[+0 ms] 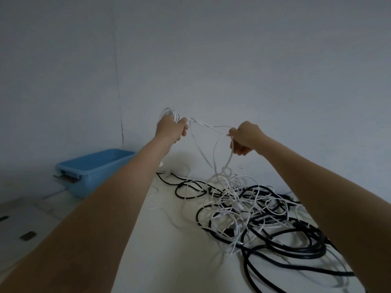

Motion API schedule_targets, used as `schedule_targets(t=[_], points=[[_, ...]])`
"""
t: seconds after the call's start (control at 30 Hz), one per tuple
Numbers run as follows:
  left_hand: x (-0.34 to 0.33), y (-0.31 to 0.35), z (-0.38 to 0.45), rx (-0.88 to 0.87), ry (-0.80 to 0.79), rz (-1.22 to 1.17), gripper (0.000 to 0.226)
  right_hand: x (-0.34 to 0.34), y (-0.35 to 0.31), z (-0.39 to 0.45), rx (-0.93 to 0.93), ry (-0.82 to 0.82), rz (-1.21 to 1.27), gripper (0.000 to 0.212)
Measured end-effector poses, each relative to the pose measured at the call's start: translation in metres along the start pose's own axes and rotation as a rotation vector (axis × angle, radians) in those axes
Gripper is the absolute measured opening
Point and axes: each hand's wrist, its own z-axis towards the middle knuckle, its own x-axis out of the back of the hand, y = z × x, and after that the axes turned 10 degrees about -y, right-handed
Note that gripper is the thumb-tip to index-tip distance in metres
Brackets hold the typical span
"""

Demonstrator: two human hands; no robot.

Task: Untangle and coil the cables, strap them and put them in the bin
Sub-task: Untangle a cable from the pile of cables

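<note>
Both hands raised above the white table (pixel 160 240), in front of a plain grey wall (pixel 211 49). Left hand (pixel 171 129) grips a small coil of white cable (pixel 170 114), fingers curled round it. Right hand (pixel 246 138) pinches the same white cable (pixel 211 125), which runs taut between the hands, then drops in loose loops to the pile. Tangled pile (pixel 254 212) of black and white cables sits on the table's right half, spreading toward the right and near edges; exact cable count cannot be told. Bare table surface on the left and centre, under the left arm. One blue bin (pixel 93 168) sits at the far left against the wall, well apart from the pile; its inside is hidden from this angle, contents cannot be told. Two small dark objects (pixel 27 235) lie on a lower pale surface at far left, too dim to identify.
</note>
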Motion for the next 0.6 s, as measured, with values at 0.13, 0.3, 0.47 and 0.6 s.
schedule_targets(t=[0.13, 0.3, 0.47, 0.6], points=[[-0.006, 0.003, 0.000, 0.051, -0.098, -0.022, 0.031, 0.006, 0.000, 0.001, -0.083, 0.127, 0.401, 0.030], [0.008, -0.001, -0.007, 0.192, -0.506, 0.193, 0.034, 0.018, 0.012, -0.002, -0.155, -0.203, 0.267, 0.024], [0.006, 0.004, -0.010, 0.211, -0.640, 0.117, 0.031, 0.000, -0.011, -0.015, 0.017, -0.421, -0.201, 0.040], [0.005, 0.016, -0.012, 0.158, -0.662, 0.072, 0.034, -0.018, -0.020, -0.015, 0.183, -0.467, 0.190, 0.010]])
